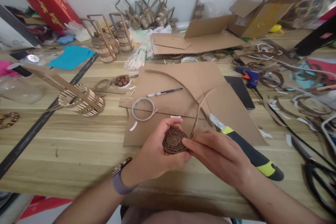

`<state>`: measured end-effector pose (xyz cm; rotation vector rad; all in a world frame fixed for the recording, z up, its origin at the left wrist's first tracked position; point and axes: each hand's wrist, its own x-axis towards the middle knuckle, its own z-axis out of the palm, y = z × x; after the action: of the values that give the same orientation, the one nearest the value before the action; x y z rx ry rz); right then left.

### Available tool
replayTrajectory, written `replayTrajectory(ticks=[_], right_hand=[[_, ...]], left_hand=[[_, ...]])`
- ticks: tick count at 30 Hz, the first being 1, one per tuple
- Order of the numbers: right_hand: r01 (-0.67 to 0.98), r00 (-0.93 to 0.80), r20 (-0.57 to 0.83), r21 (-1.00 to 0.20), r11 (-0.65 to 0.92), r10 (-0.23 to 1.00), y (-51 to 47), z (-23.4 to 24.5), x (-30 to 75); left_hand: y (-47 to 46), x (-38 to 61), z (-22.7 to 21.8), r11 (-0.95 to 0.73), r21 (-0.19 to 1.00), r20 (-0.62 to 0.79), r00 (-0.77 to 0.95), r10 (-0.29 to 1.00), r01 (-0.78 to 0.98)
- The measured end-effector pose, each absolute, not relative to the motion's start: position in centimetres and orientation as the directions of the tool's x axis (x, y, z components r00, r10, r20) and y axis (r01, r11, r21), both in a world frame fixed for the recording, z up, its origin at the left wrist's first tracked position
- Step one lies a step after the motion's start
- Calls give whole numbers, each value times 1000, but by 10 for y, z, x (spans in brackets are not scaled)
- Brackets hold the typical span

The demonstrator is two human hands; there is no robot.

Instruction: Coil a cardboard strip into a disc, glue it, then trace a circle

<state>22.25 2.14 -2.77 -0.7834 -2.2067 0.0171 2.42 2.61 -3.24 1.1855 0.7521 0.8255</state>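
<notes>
My left hand (160, 150) wraps around a brown coil of corrugated cardboard strip (173, 141), its round ridged face turned up toward me. At the coil's right edge, my right hand (215, 150) pinches the strip's loose part (195, 120) against it. That loose strip rises from the fingers and curves off to the right over the cardboard sheet. A second corrugated strip (178, 81) lies curved on the sheet behind. Partly hidden by my right hand, a utility knife (249, 150) with a black and yellow-green handle rests with its blade on the cardboard.
Under the work lies a flat cardboard sheet (217, 73) with a pen (165, 92) and a tape ring (143, 109). A small slatted basket (91, 103) stands left. Scissors (312, 164), a glue gun (248, 76) and tangled strips lie right. Several lantern-like baskets stand at the back.
</notes>
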Motion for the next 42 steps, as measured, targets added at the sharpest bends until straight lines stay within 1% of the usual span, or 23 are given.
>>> replayTrajectory(ticks=[3,6,7,9,11,14,16,19,20,21,23,25,28,31,33,35,37,39,42], right_hand=[[492,-436,667,-386,781,604,22,-28,221],[425,-363,647,-525,737,670,22,-23,216],[420,-360,629,-550,722,689,22,-20,215],[446,-374,593,-559,699,713,21,-15,213],[464,-383,594,-539,703,707,20,-14,214],[458,-405,653,-461,760,640,21,-20,218],[475,-458,684,-351,807,568,23,-25,222],[533,-551,697,-129,836,458,27,-27,225],[542,-577,691,-73,837,434,27,-26,225],[542,-596,684,-43,839,420,27,-25,224],[530,-612,677,-33,847,409,27,-22,221],[521,-591,688,-73,850,421,25,-21,218],[497,-521,701,-215,840,488,23,-24,218],[460,-491,661,-356,813,568,20,-26,220],[446,-473,648,-407,797,597,19,-26,222],[441,-445,658,-429,788,607,18,-25,222],[455,-444,676,-395,798,588,19,-25,222],[494,-478,681,-313,811,554,20,-25,223],[525,-532,700,-169,834,477,24,-24,223]], left_hand=[[27,21,-33,206,946,-31,559,829,-252],[27,18,-34,223,930,3,612,791,-292],[27,18,-34,221,926,21,626,779,-306],[27,16,-34,212,920,57,646,761,-331],[27,16,-34,220,912,68,656,751,-346],[30,18,-33,247,911,24,641,767,-330],[33,20,-33,243,923,-26,582,813,-299],[34,24,-33,213,944,-71,472,879,-253],[34,25,-33,203,950,-79,451,889,-235],[33,26,-34,195,957,-83,438,895,-216],[31,27,-34,187,967,-97,427,899,-175],[30,27,-34,182,969,-96,427,899,-168],[29,25,-32,210,947,-70,480,875,-245],[29,23,-31,268,907,-45,557,829,-325],[29,22,-31,294,882,-22,591,806,-369],[29,21,-32,309,862,4,614,790,-403],[30,20,-33,319,849,27,637,771,-422],[31,20,-34,322,851,25,646,763,-414],[33,22,-33,283,904,-51,575,816,-320]])
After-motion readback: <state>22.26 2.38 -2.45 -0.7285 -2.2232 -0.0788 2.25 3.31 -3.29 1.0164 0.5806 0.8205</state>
